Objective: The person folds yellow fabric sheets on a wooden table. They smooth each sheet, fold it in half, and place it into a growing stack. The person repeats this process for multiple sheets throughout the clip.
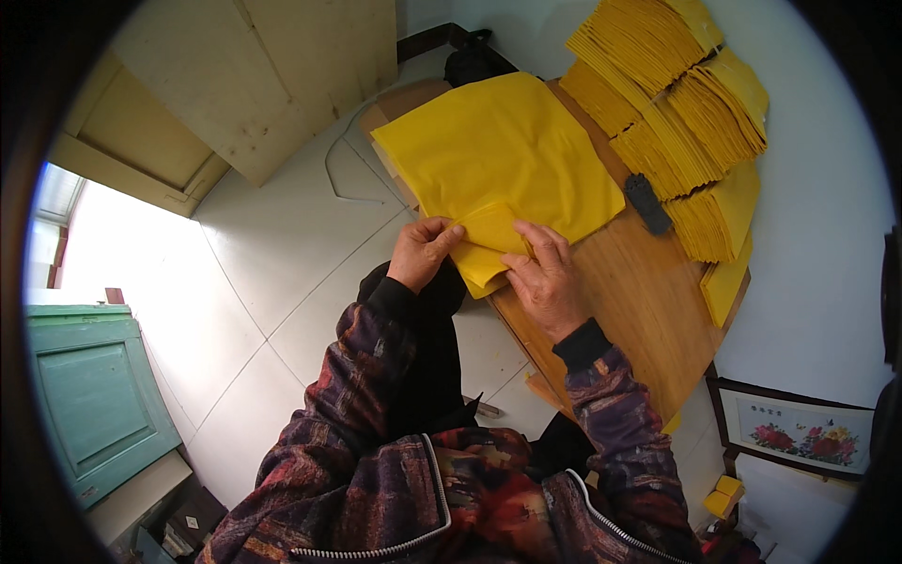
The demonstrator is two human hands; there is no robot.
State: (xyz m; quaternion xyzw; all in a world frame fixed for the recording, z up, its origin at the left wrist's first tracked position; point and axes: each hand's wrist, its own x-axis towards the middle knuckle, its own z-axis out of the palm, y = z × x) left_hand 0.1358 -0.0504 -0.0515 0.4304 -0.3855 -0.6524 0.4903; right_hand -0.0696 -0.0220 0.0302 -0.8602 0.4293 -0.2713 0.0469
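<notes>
A large, soft yellow sheet [507, 141], cloth or thick paper, lies over the near left part of the wooden table. Its near edge is turned up into a small folded flap at the table's edge. At the left end of this flap, my left hand [423, 252] pinches it between thumb and fingers. Bent fingers of my right hand [547, 280] hold the flap's right side, the thumb tucked at its lower edge. Whether one layer or several lie under the fingers is hard to tell.
Tall stacks of folded yellow sheets [695, 122] stand along the table's far right side, by the wall. A dark grey, block-like object [647, 204] lies beside them on the wooden table [639, 291]. A thin cord [329, 160] trails on the tiled floor at left.
</notes>
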